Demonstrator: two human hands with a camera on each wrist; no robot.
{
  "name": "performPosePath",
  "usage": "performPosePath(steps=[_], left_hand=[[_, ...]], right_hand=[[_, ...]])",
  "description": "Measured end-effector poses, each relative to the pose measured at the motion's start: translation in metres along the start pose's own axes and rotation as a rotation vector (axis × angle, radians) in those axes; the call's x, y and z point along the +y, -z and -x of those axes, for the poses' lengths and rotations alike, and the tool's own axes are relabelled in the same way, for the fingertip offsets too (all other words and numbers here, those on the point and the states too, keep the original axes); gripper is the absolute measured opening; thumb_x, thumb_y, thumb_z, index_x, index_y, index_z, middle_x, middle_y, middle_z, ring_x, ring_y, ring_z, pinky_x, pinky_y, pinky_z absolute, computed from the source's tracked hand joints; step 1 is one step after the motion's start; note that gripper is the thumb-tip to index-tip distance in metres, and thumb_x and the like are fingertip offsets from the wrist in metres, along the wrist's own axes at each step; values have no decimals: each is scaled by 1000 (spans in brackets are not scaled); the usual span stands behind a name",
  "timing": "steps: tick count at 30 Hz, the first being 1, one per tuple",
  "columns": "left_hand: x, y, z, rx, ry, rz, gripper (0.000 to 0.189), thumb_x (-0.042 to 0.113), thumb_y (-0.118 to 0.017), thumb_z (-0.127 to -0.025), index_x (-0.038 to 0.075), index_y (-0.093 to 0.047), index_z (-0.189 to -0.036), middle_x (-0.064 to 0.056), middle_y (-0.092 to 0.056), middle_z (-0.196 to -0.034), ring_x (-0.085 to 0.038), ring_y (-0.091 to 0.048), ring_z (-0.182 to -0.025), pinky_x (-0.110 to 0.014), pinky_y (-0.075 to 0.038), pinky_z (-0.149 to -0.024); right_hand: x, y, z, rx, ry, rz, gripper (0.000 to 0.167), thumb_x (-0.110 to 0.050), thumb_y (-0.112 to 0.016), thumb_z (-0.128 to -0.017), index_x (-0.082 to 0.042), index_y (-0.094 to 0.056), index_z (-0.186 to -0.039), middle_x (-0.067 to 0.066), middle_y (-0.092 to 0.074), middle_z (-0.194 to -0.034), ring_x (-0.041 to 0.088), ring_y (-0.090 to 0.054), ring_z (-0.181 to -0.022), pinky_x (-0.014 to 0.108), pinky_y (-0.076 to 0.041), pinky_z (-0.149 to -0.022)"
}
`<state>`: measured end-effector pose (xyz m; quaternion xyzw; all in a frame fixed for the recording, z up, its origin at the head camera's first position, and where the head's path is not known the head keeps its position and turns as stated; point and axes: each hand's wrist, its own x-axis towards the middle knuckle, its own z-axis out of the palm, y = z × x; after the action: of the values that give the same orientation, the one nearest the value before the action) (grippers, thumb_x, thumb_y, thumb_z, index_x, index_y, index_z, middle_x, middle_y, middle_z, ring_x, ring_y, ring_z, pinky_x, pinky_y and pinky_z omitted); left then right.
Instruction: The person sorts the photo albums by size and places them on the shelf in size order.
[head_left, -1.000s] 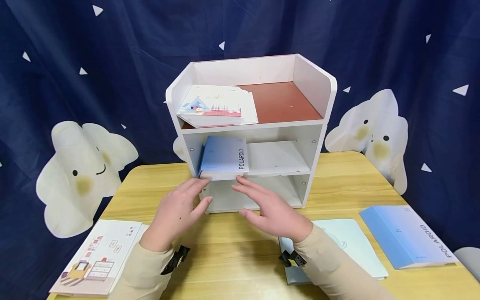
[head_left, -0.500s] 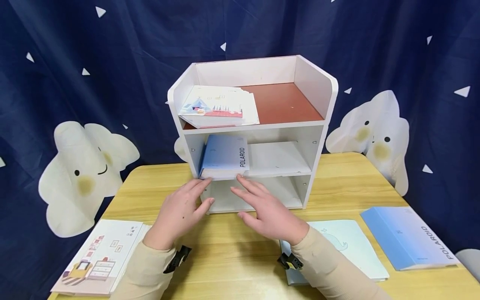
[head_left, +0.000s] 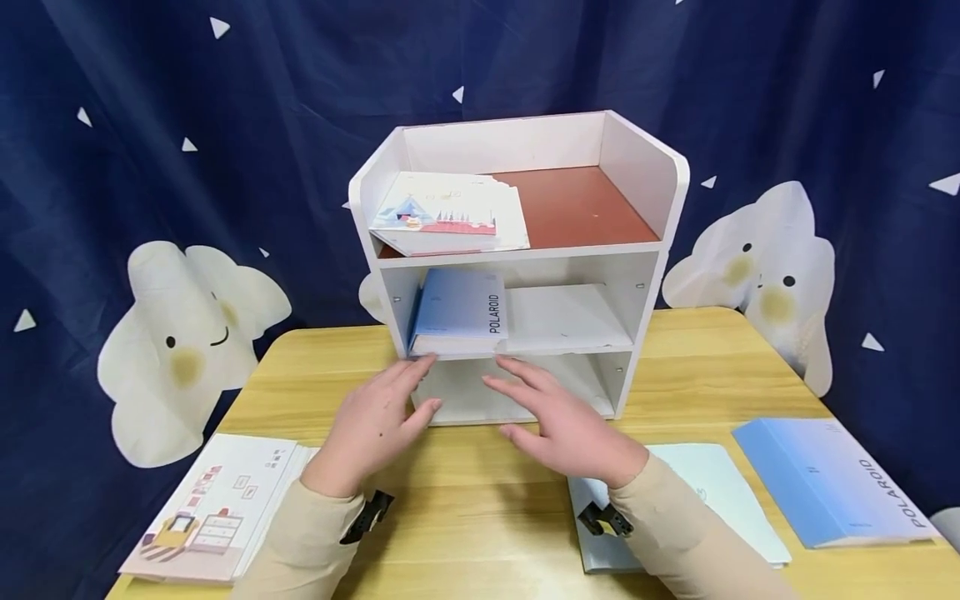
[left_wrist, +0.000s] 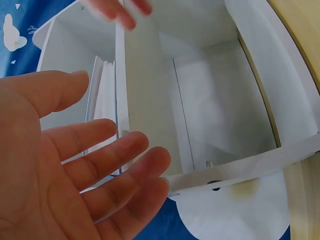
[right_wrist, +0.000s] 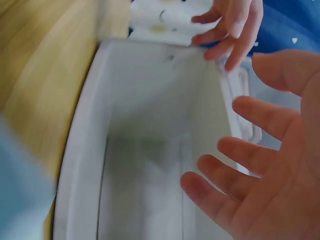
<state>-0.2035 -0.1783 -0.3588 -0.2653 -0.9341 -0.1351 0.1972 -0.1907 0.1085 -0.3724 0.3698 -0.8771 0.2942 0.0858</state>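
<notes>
In the head view a blue book labelled POLAROID point(head_left: 453, 310) lies flat on the left of the middle shelf point(head_left: 562, 321) of a small white bookcase. Both hands hover just before that shelf's front edge, holding nothing. My left hand point(head_left: 375, 433) has its fingers loosely extended near the book's left corner. Opposite it, my right hand point(head_left: 573, 429) is spread near the book's right corner, palm facing inward. The left wrist view shows the left palm point(left_wrist: 85, 170) bare, and the right wrist view the bare right palm point(right_wrist: 270, 160).
White illustrated books point(head_left: 450, 212) lie stacked on the bookcase's red top. On the wooden table point(head_left: 465, 517), another illustrated book point(head_left: 217, 508) lies at left. A pale green book point(head_left: 712, 492) is under the right forearm, and a second POLAROID book point(head_left: 832, 483) lies farther right.
The scene has shifted slightly rightward in the head view. Both hands stay in front of the middle shelf, a little farther apart, with nothing taken hold of.
</notes>
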Motion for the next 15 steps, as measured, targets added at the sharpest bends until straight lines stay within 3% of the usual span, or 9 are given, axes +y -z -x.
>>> performPosePath(steps=[5,8,11,15], left_hand=[[4,-4,0,-18,-7,22,50,34,-71,-95,14,-61,-140,-4,-65,-128,-12,-61,-77,-43,-56,-73],[4,-9,3,-36,0,18,46,34,-70,-95,13,-64,-136,-3,-67,-120,-12,-60,-74,-41,-55,-69],[1,-17,8,-84,20,7,44,35,-69,-96,14,-65,-134,-5,-68,-120,-19,-67,-89,-45,-56,-73],[-5,-30,15,-188,69,16,43,38,-67,-98,14,-66,-133,-7,-68,-127,-26,-66,-112,-50,-56,-83]], right_hand=[[23,19,40,-96,-135,70,50,-34,-65,-100,-19,-55,-147,4,-33,-161,30,-44,-139,52,-46,-103],[41,31,69,-148,-223,119,49,-33,-67,-99,-17,-58,-144,12,-39,-157,38,-44,-138,57,-46,-102],[60,48,97,-186,-328,170,51,-33,-69,-97,-13,-58,-143,21,-44,-152,46,-47,-132,61,-46,-98],[78,66,127,-212,-434,178,59,-38,-72,-94,-9,-57,-143,30,-45,-147,54,-47,-127,65,-46,-93]])
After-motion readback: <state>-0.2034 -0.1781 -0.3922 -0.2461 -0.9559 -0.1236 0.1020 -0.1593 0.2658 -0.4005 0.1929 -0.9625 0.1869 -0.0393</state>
